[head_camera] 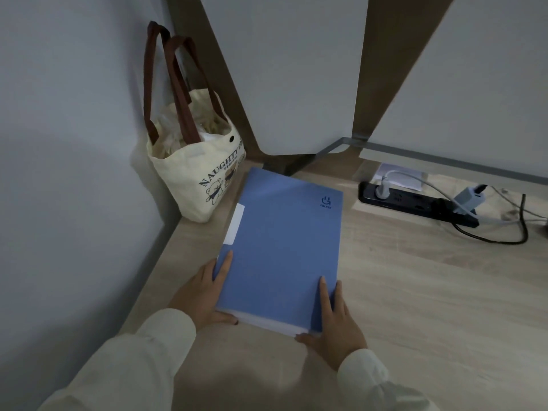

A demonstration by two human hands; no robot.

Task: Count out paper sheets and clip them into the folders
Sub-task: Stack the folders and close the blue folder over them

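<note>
A stack of closed blue folders (281, 247) lies on the wooden desk (415, 292) near its left edge, with a white label on the spine and a dark logo at the top right of the cover. My left hand (201, 295) grips the stack's near left corner, one finger lying on the cover. My right hand (335, 315) grips the near right corner, thumb under the front edge and fingers along the cover and side. No loose paper sheets are visible.
A cream tote bag (201, 161) with brown handles stands in the back left corner against the wall. A black power strip (415, 203) with plugs and cables lies at the back right. Panels and a brown frame rise behind the desk.
</note>
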